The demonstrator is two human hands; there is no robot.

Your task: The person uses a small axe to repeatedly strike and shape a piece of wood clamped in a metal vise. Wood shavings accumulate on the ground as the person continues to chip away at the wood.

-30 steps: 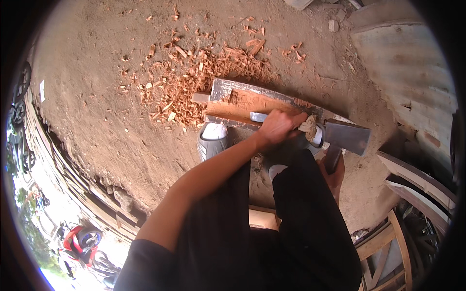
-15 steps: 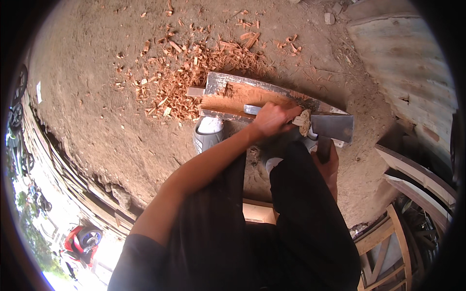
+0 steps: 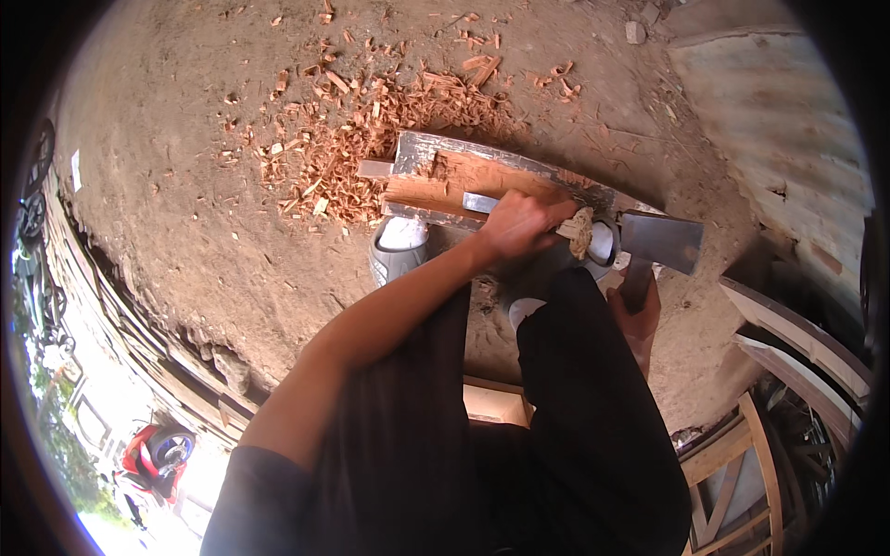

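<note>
A hollowed wooden workpiece (image 3: pixel 491 174) with weathered grey edges and reddish cut wood lies across the ground by my grey shoes (image 3: pixel 397 257). My left hand (image 3: pixel 519 224) is closed on a chisel, its steel blade (image 3: pixel 479 201) lying in the hollow, its frayed pale handle end (image 3: pixel 579 232) jutting out to the right. My right hand (image 3: pixel 640 315), low beside my right knee, grips the dark handle of a broad, flat steel-bladed tool (image 3: pixel 662 241), whose blade is just right of the chisel handle's end.
Reddish shavings (image 3: pixel 345 167) cover the dirt floor (image 3: pixel 185 213) around the workpiece. A corrugated metal sheet (image 3: pixel 756 139) stands at right, with boards (image 3: pixel 797 343) and a wooden frame (image 3: pixel 732 473) below it. Stacked planks (image 3: pixel 130 324) and a red motorbike (image 3: pixel 148 463) are at left.
My right hand swung the broad blade left toward the chisel handle, then moved it back to the right. My left hand stays on the chisel, slightly higher in view.
</note>
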